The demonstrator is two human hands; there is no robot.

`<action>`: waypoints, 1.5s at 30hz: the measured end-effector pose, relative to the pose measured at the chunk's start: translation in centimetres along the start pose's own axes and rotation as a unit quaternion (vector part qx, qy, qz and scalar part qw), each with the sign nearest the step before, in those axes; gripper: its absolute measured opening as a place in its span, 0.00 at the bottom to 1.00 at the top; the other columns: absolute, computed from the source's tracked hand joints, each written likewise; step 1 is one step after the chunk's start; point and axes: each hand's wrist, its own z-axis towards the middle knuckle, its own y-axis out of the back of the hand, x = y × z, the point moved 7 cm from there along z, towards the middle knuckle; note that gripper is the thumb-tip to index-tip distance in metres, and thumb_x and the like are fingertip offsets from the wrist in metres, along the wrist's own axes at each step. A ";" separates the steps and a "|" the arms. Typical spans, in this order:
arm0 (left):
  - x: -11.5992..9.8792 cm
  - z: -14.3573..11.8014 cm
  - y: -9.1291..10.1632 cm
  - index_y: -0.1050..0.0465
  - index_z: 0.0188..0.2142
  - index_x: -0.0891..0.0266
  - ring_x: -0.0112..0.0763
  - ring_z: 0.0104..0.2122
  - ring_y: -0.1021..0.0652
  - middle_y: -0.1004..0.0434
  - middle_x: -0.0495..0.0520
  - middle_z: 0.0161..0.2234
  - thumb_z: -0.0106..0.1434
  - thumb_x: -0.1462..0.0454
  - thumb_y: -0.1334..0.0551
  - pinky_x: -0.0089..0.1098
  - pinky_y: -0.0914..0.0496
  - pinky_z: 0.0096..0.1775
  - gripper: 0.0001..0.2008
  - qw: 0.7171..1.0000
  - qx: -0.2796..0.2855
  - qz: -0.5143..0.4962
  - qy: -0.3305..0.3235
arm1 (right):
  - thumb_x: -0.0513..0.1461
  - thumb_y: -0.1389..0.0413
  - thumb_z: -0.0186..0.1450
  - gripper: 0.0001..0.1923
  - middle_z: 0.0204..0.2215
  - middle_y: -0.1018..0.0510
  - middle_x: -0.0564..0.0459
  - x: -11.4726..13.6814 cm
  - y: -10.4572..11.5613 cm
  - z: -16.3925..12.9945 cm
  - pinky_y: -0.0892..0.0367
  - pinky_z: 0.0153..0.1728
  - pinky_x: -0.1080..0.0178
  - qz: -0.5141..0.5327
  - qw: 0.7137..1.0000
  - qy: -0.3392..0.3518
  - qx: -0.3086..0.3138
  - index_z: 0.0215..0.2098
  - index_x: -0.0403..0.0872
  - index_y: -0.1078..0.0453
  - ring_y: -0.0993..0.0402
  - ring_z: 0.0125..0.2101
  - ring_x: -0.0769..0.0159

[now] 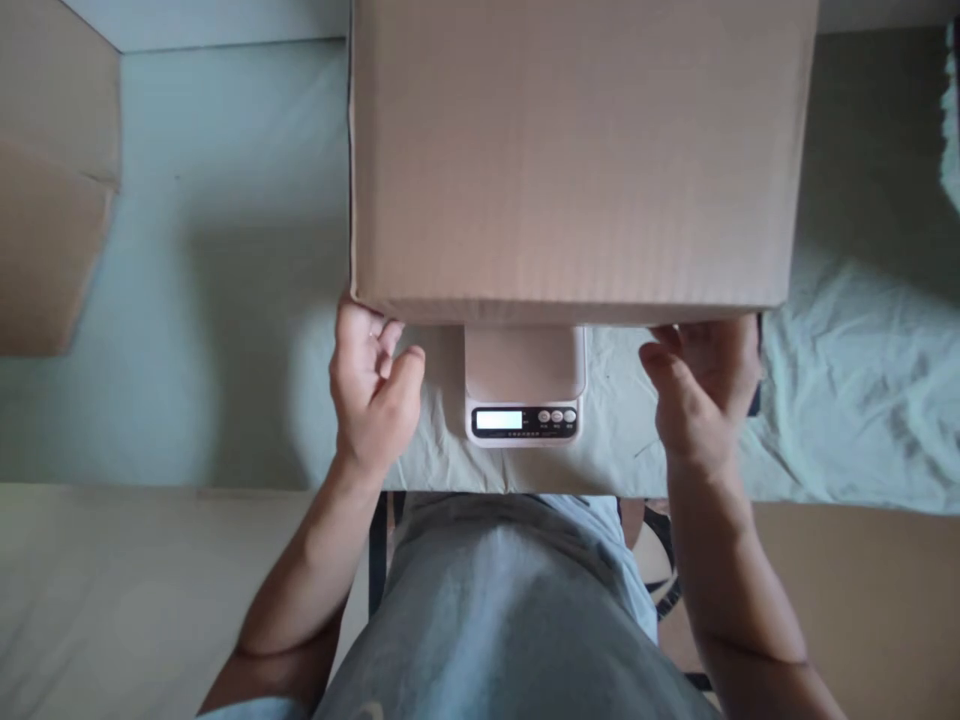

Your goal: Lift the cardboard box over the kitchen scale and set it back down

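A large brown cardboard box (577,160) fills the upper middle of the head view, over a white digital kitchen scale (525,385). The box hides the scale's far part, so I cannot tell whether they touch. My left hand (375,385) is at the box's near left corner, its fingers reaching beneath the bottom edge and its thumb apart from the cardboard. At the near right corner, my right hand (697,385) supports the box the same way, fingertips partly hidden under it. The scale's display is lit, but its reading is washed out.
A pale green cloth (247,150) covers the table, wrinkled at the right. Another piece of cardboard (52,200) stands at the far left. A dark object (756,395) shows partly behind my right hand. The table's front edge runs just before my body.
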 end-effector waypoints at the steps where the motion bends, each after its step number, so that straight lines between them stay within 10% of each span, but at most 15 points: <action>1: -0.1 -0.8 0.3 0.30 0.50 0.45 0.33 0.46 0.24 0.26 0.48 0.46 0.58 0.66 0.38 0.39 0.29 0.56 0.21 1.000 -0.007 0.004 0.008 | 0.42 0.39 0.57 0.14 0.34 0.31 0.54 -0.3 0.3 -0.9 0.30 0.45 0.55 -0.008 1.000 -0.009 -0.008 0.41 0.56 0.32 0.31 0.38 0.63; 21: 4.0 -5.9 1.1 0.32 0.49 0.50 0.28 0.47 0.25 0.27 0.50 0.50 0.51 0.74 0.42 0.31 0.29 0.51 0.27 0.996 -0.049 -0.001 0.072 | 0.41 0.40 0.55 0.21 0.47 0.26 0.53 -4.0 1.6 -4.7 0.35 0.57 0.45 0.037 0.998 -0.047 -0.012 0.47 0.57 0.33 0.28 0.52 0.57; 28: 7.0 -7.0 1.7 0.33 0.48 0.52 0.25 0.36 0.27 0.28 0.49 0.41 0.49 0.76 0.43 0.36 0.30 0.55 0.27 0.990 -0.034 0.026 0.134 | 0.38 0.40 0.55 0.15 0.34 0.26 0.57 -7.4 2.6 -5.7 0.30 0.47 0.55 0.002 0.992 -0.123 -0.027 0.41 0.52 0.33 0.26 0.37 0.65; 38: 6.3 -6.5 2.1 0.30 0.43 0.52 0.26 0.38 0.26 0.28 0.48 0.37 0.53 0.73 0.41 0.33 0.26 0.49 0.19 0.993 -0.053 0.001 0.103 | 0.46 0.39 0.55 0.19 0.41 0.25 0.53 -4.9 2.7 -5.4 0.32 0.51 0.48 0.046 0.994 -0.066 -0.079 0.45 0.55 0.33 0.26 0.45 0.57; 45: 2.1 -6.3 1.3 0.32 0.50 0.52 0.35 0.50 0.26 0.27 0.53 0.49 0.57 0.67 0.41 0.38 0.28 0.52 0.20 0.996 -0.074 0.041 0.023 | 0.48 0.41 0.56 0.23 0.48 0.27 0.51 -2.3 1.4 -5.0 0.33 0.54 0.47 0.018 0.999 -0.017 -0.033 0.51 0.59 0.34 0.29 0.51 0.55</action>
